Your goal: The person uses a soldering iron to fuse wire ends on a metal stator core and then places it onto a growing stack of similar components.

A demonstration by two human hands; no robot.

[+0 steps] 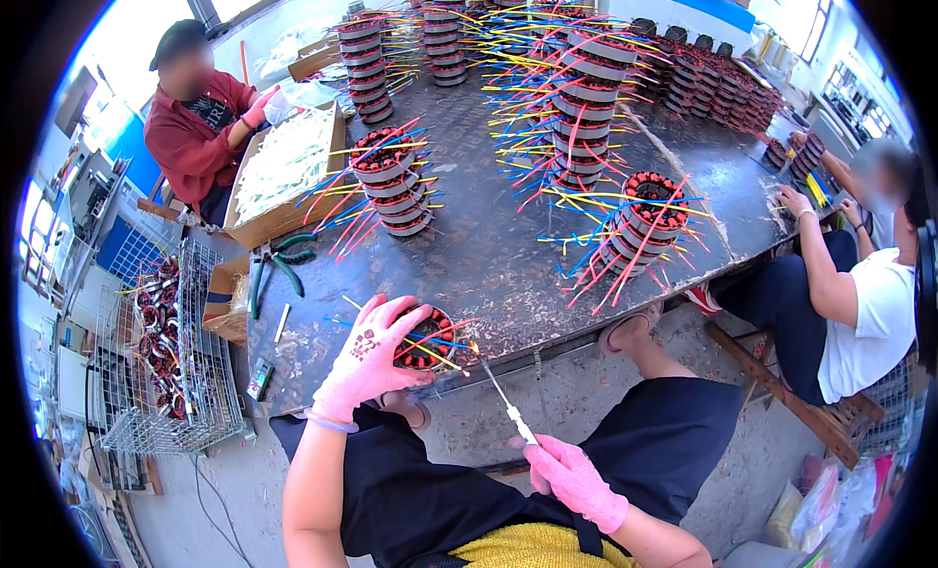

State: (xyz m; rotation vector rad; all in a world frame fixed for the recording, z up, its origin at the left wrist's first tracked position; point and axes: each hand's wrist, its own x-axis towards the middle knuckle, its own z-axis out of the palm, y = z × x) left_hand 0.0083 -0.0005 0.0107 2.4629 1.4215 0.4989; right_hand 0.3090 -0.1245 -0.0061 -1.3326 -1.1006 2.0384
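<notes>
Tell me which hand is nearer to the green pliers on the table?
Left. The left hand rests on the stator at the table edge, right of the pliers. The right hand is off the table, holding a thin tool.
</notes>
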